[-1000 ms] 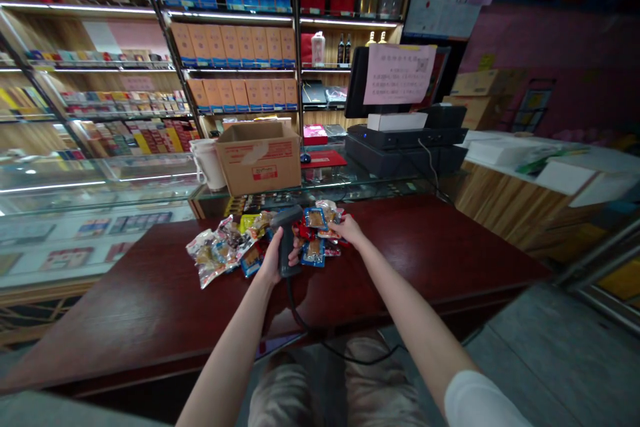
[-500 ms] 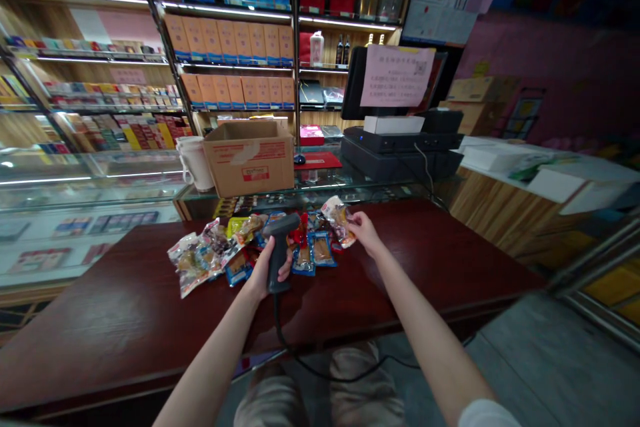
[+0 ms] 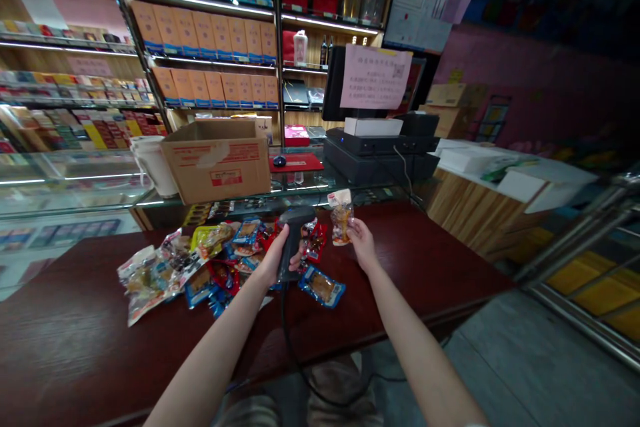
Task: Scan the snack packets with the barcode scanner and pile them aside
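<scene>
My left hand (image 3: 275, 257) is wrapped round the handle of a black barcode scanner (image 3: 290, 240), its head turned to the right and its cable hanging down. In my right hand (image 3: 361, 240) I pinch a clear and white snack packet (image 3: 341, 217) by its lower right side, held upright above the table. The scanner's head points towards this packet, a short gap apart. Under and around my left hand lies a pile of packaged snacks in red, blue and clear wrappers. A blue-edged packet (image 3: 323, 287) lies apart in front, and larger clear bags (image 3: 150, 275) lie at the left.
The dark red table (image 3: 415, 273) bears the pile. Behind it, a glass counter holds a cardboard box (image 3: 220, 163), a white cup (image 3: 155, 163), a mouse (image 3: 279, 161) and a till with a monitor (image 3: 335, 83). The scanner's cable (image 3: 295, 353) loops over the front edge.
The view has shifted to the right. The held packet now stands more upright and nearer the scanner's head. A blue-edged packet lies separated from the pile and turned.
</scene>
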`<state>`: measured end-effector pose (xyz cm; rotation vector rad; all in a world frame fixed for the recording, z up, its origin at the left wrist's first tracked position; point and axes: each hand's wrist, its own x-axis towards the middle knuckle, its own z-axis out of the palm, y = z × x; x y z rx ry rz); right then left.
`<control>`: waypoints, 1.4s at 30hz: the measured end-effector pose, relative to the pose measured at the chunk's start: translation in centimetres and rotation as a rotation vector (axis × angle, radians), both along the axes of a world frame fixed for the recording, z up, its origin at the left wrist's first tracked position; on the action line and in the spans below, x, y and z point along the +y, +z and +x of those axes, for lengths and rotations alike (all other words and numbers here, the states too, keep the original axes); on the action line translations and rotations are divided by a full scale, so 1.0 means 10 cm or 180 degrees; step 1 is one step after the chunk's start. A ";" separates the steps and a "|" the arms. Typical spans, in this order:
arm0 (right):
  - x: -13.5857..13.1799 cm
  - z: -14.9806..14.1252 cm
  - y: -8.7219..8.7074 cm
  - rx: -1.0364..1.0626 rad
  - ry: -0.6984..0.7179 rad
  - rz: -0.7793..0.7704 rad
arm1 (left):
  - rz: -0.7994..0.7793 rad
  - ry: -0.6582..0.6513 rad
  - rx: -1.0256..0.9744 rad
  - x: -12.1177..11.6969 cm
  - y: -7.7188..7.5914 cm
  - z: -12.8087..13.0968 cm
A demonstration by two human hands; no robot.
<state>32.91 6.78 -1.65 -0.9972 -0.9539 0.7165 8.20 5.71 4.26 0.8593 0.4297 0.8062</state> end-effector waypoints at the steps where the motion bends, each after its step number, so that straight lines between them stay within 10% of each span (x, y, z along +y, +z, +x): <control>1: -0.01 -0.01 0.01 -0.0015 0.0030 0.0019 | -0.0027 -0.0030 0.0001 -0.01 -0.03 0.01; 24: -0.04 -0.08 -0.03 -0.0423 0.0355 -0.0027 | -0.0079 0.0099 -0.0149 -0.09 -0.08 -0.06; 38: -0.25 0.65 -0.02 -0.1846 -0.2605 -0.2340 | -0.0151 0.0236 -0.0284 0.15 0.06 -0.54; 42: -0.23 0.51 0.00 -0.2336 -0.3104 -0.1999 | -0.0319 0.0216 -0.0198 0.19 0.03 -0.57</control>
